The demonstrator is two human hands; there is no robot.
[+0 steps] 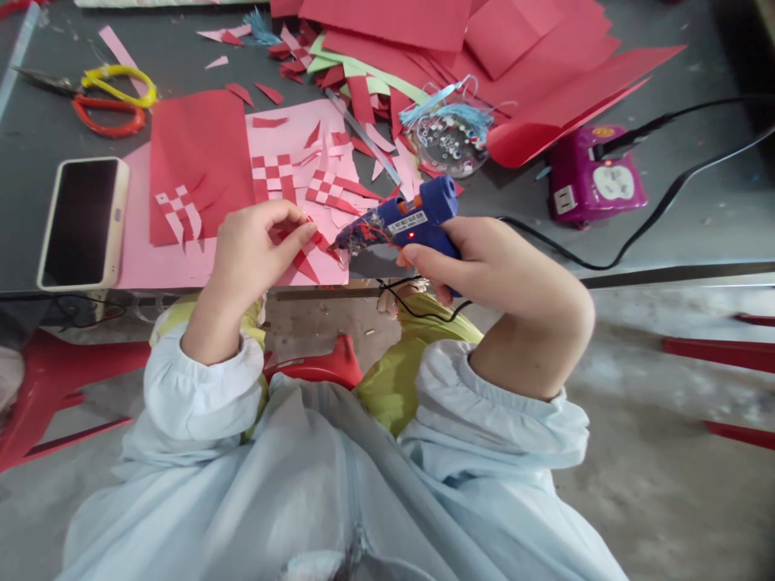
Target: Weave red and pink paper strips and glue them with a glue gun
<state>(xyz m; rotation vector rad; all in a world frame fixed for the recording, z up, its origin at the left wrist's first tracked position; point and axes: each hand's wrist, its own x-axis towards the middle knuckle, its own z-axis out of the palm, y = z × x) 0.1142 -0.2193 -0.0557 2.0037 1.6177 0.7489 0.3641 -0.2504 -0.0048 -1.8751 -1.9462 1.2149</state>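
My right hand (pixel 484 266) is closed round the handle of a blue hot glue gun (pixel 405 218), one finger on its trigger; the nozzle points left toward my left hand. My left hand (pixel 254 246) pinches a small woven piece of red and pink paper strips (pixel 303 254) at the table's front edge, right in front of the nozzle. Under both lies a pink paper sheet (pixel 157 258) bearing other woven red-and-pink squares (pixel 272 177) and cut strips.
A phone (pixel 81 222) lies at the left, scissors (pixel 102 97) with yellow and red handles behind it. Red paper sheets (pixel 514 48) pile at the back, beside a clear dish of googly eyes (pixel 451 145). A purple power socket (pixel 593 173) with black cables sits right.
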